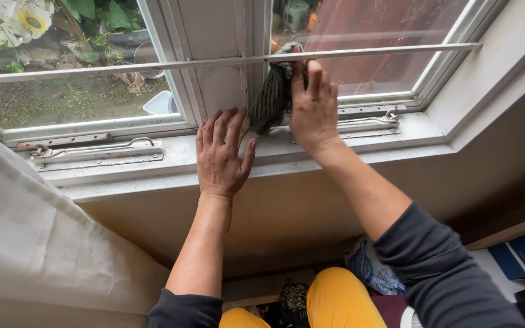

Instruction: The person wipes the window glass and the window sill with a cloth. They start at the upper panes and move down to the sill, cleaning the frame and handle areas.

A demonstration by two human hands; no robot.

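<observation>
Right hand: your right hand (313,106) is closed on a dark striped cloth (273,94), pressing it against the white frame post (223,67) just below the thin rod (232,61).
Left hand: your left hand (221,152) lies open and flat on the near sill (347,152), holding nothing.
Cloth: it hangs to the sill between both hands.
Risk, rod: pushing upward could bend or knock loose the rod.
Risk, stay: the metal window stay (369,123) sits just right of your wrist; the loose cloth could snag there.
Risk, glass: leaning hard could load the far pane (390,48).

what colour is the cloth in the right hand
Dark grey-green with fine pale stripes; the cloth shows in the head view.
</observation>
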